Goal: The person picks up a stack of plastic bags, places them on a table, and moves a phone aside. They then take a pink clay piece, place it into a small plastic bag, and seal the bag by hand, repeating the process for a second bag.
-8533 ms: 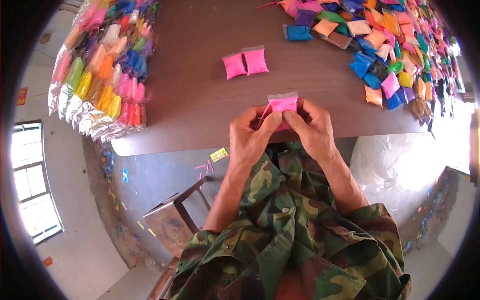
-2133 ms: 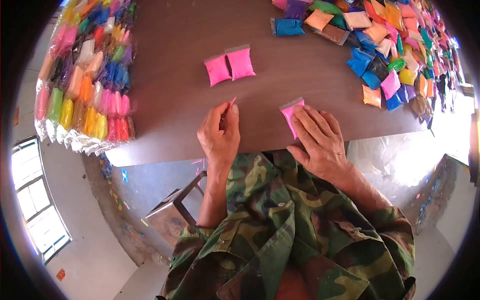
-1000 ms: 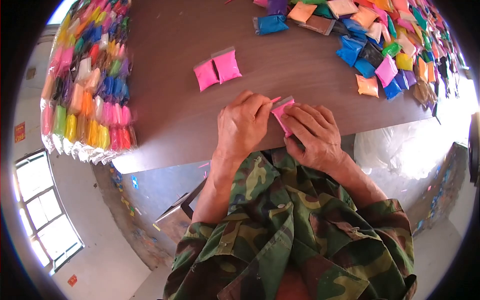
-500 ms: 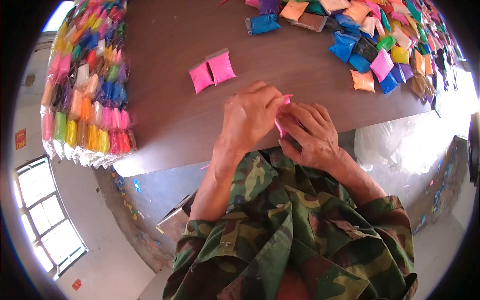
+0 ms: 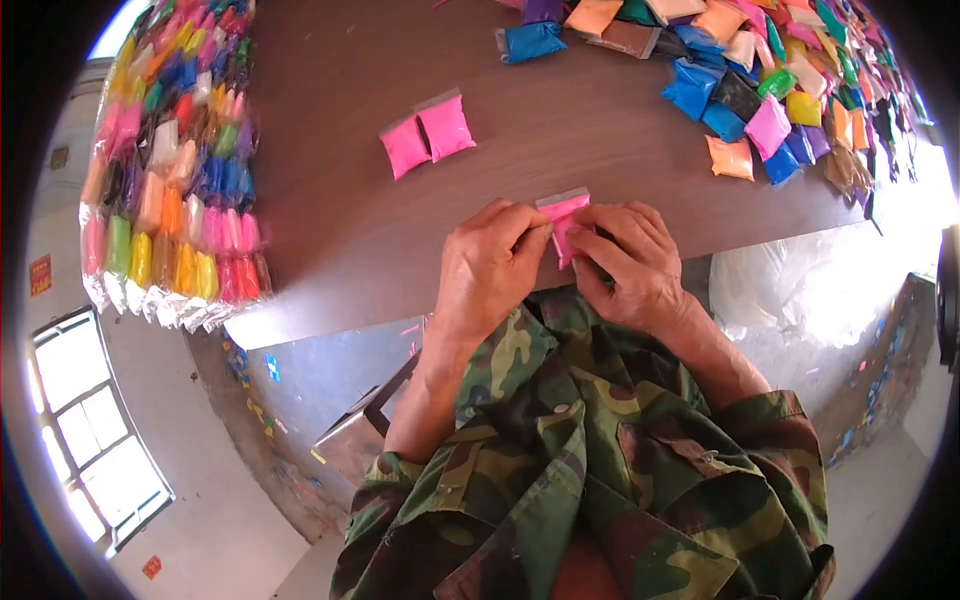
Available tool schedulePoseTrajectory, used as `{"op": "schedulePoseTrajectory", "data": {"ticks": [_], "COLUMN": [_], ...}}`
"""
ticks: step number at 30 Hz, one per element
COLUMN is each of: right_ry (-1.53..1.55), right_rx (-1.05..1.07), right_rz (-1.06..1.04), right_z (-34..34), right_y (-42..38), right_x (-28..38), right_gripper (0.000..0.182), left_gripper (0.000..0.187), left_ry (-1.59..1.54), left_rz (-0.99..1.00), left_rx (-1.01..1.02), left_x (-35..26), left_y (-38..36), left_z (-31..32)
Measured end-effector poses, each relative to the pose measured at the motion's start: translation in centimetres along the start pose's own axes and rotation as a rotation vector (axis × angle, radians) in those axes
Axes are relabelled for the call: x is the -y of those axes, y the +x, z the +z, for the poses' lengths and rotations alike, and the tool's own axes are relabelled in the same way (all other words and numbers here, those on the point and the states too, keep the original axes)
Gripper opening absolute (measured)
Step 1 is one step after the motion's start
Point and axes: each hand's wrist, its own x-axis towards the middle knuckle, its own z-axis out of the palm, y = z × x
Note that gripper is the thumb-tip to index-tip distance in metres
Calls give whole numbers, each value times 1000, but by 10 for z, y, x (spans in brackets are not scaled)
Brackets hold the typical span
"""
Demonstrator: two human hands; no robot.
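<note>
A small pink packet (image 5: 562,207) with a clear flat top strip is held near the table's front edge, tilted a little. My right hand (image 5: 632,262) grips its right side between thumb and fingers, covering part of it. At the packet's left edge, the thumb and forefinger of my left hand (image 5: 490,262) are pinched together, with the other fingers curled in. Farther up the table lie two more pink packets side by side, the left one (image 5: 405,148) slightly lower than the right one (image 5: 447,125).
Rows of bagged colourful packets (image 5: 165,235) stand along the table's left side. A loose heap of packets in many colours (image 5: 740,95) covers the back right. The brown table (image 5: 330,230) ends just before my camouflage jacket (image 5: 590,440). A clear plastic bag (image 5: 770,290) hangs at the right.
My left hand has shifted down toward me and slightly left. More of the held pink packet now shows, including its clear top strip. My right hand has barely moved.
</note>
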Motion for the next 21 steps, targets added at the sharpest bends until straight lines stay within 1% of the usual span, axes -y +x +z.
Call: {"op": "schedulePoseTrajectory", "data": {"ticks": [5,8,11,14,17,21], "right_ry": [-13,-21,-27,-34,-42,-38], "right_rx": [11,4,-16,-16,7,15], "right_rz": [0,9,14,16,4,11], "right_z": [-1,-2,0,-3,-2,-2], "right_y": [3,4,3,6,7,3], "right_x": [3,6,7,10,10,8], "right_gripper": [34,34,34,35,35,36], "left_gripper": [5,6,5,5,4,5], "left_ry": [73,50,-42,2,98,10], "left_rz": [35,50,41,21,32,-43], "left_rx": [-111,-64,-25,-45,-118,-94], "left_x": [25,17,3,13,19,6], "left_y": [13,6,-9,-4,3,-8], "left_z": [2,-2,6,9,8,-1]}}
